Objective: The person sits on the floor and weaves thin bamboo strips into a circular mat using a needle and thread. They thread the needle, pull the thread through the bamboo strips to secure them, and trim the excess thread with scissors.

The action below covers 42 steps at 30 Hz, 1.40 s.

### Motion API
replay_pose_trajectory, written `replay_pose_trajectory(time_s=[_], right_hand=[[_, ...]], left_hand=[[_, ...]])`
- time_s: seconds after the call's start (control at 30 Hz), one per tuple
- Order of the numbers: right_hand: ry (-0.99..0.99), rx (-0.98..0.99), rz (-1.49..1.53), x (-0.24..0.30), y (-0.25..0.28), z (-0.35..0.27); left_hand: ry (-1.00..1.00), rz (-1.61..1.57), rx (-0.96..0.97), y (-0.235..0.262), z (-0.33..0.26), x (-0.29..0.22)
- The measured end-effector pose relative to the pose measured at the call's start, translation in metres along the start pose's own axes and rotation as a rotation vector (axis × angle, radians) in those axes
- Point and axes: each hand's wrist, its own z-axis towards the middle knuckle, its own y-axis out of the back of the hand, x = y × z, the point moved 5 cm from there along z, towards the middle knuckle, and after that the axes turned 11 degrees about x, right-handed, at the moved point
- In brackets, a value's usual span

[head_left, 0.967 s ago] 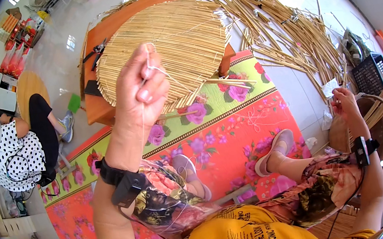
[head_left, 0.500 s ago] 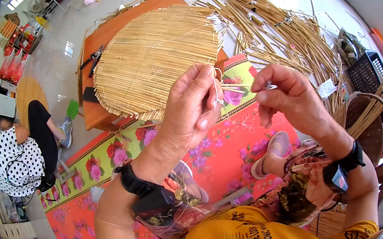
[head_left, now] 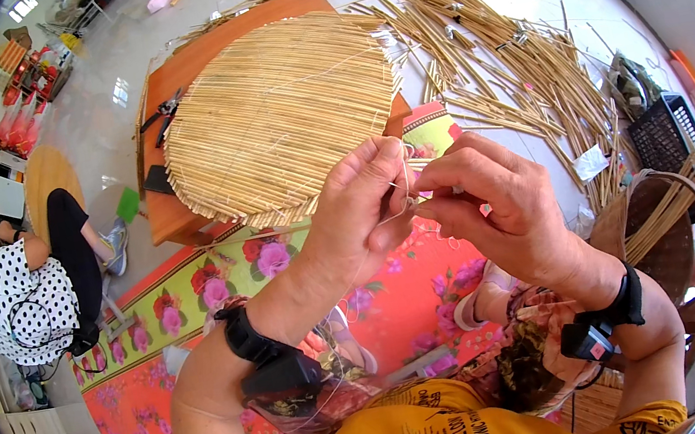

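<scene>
My left hand [head_left: 361,203] is closed, its thumb and fingers pinching a thin pale string [head_left: 405,153] that loops above the fingertips. Short straw-coloured stalks [head_left: 421,163] show between the two hands, partly hidden by fingers. From the right, my right hand [head_left: 499,197] comes up close to the left fingertips, its thumb and forefinger pinched together at the string. A loose length of string hangs below my left wrist. Beyond the hands, a round mat of straw-coloured stalks [head_left: 282,118] lies on an orange-brown table [head_left: 300,2].
Hand cutters [head_left: 167,109] lie at the table's left edge. Piled stalks [head_left: 514,63] cover the floor to the right, near a black crate [head_left: 668,128] and a basket [head_left: 652,214]. A floral cloth [head_left: 156,411] spreads below me. A person [head_left: 19,296] sits at left.
My right hand has moved left to meet my left hand, and its thumb and forefinger have come together at the string. My left hand has dropped slightly and keeps its pinch.
</scene>
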Motion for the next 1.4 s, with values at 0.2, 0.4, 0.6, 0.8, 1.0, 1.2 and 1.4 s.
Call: replay_pose_trajectory(time_s=[0.2, 0.4, 0.6, 0.8, 1.0, 1.2, 1.4], right_hand=[[0.003, 0.055, -0.055, -0.001, 0.000, 0.000], [-0.122, 0.041, 0.120, -0.015, 0.001, -0.004], [-0.304, 0.076, 0.259, -0.021, 0.005, -0.011], [-0.432, 0.089, 0.490, -0.026, 0.003, -0.018], [-0.457, 0.133, 0.568, -0.033, -0.002, -0.020], [-0.478, 0.126, 0.618, -0.039, -0.004, -0.020], [-0.479, 0.141, 0.689, -0.042, -0.008, -0.020]], left_hand=[[0.008, 0.013, -0.046, -0.003, 0.000, 0.001], [0.028, 0.032, -0.017, -0.004, 0.000, 0.002], [0.159, 0.193, -0.022, -0.008, -0.001, -0.003], [-0.005, 0.854, -0.019, -0.018, -0.002, -0.034], [0.243, 0.836, 0.166, -0.025, -0.010, -0.028], [0.322, 0.801, 0.150, -0.022, -0.008, -0.027], [0.329, 0.723, 0.125, -0.022, -0.010, -0.025]])
